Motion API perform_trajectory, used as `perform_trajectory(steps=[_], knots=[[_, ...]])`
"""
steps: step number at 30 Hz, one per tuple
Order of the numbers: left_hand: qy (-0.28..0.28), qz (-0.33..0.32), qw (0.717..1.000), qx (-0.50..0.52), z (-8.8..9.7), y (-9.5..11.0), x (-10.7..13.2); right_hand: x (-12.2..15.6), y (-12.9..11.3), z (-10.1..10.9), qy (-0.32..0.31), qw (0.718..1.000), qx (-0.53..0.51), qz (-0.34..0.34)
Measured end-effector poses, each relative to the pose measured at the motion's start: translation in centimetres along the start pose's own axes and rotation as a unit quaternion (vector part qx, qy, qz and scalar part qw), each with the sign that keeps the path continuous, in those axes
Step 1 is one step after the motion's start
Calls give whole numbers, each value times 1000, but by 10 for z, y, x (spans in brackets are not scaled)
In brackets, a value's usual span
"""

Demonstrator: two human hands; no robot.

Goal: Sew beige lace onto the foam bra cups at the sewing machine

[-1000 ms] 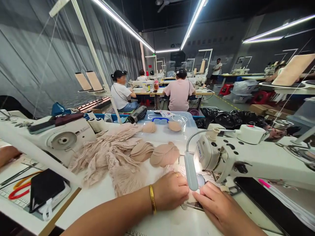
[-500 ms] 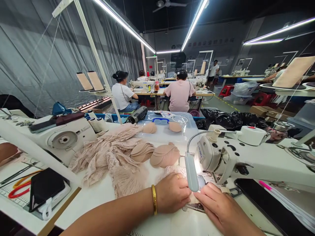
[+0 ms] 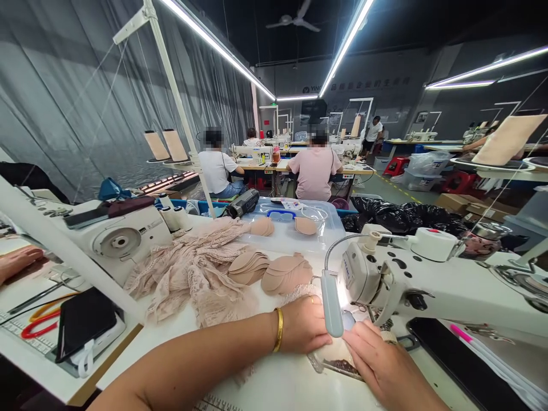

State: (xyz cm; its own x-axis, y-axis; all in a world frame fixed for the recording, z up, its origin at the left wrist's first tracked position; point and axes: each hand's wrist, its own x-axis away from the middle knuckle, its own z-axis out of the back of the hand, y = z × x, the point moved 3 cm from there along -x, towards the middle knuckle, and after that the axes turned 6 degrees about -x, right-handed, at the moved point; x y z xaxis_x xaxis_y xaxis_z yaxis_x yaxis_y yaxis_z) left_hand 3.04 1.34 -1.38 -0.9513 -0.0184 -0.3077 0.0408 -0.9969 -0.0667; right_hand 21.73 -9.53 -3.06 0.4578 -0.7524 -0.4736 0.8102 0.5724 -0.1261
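Left hand [image 3: 303,324]: is touching pale lace [image 3: 299,293], lying left of the lamp [image 3: 333,311].
Right hand [image 3: 379,357]: is lying just right of the lamp, pointing toward the left hand.
Lamp: is hanging between the hands, beside the sewing machine [image 3: 385,268].
Cups [image 3: 280,277]: are lying in overlapping stacks beside a lace heap [image 3: 188,268].
Co-workers [image 3: 314,171]: are sitting beyond.

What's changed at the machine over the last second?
Left hand slid forward and to the right, toward the lamp. No visible pick-up or release. Right hand barely shifted; lamp, lace fabric and pad stacks stayed put.
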Motion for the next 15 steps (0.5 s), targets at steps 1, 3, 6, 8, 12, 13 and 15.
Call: perform_trajectory(steps=[1,3,6,8,12,13,15], knots=[[-2,-7,1000,-1,1,-2,-3,0,1,0,8,1000,8,-4],[-1,-21,1000,-3,2,-6,-7,1,3,0,22,999,20,-11],[5,-29,1000,-2,3,-9,-13,1,4,-2,38,999,27,-24],[0,-30,1000,-4,3,-11,-16,1,5,-3,41,998,27,-24],[-16,-31,999,-7,3,-11,-17,4,5,-5,19,999,29,-22],[-16,-27,999,-6,3,-11,-16,5,5,-5,11,999,28,-21],[-16,-21,1000,-5,3,-12,-15,5,5,-5,-1,1000,26,-15]])
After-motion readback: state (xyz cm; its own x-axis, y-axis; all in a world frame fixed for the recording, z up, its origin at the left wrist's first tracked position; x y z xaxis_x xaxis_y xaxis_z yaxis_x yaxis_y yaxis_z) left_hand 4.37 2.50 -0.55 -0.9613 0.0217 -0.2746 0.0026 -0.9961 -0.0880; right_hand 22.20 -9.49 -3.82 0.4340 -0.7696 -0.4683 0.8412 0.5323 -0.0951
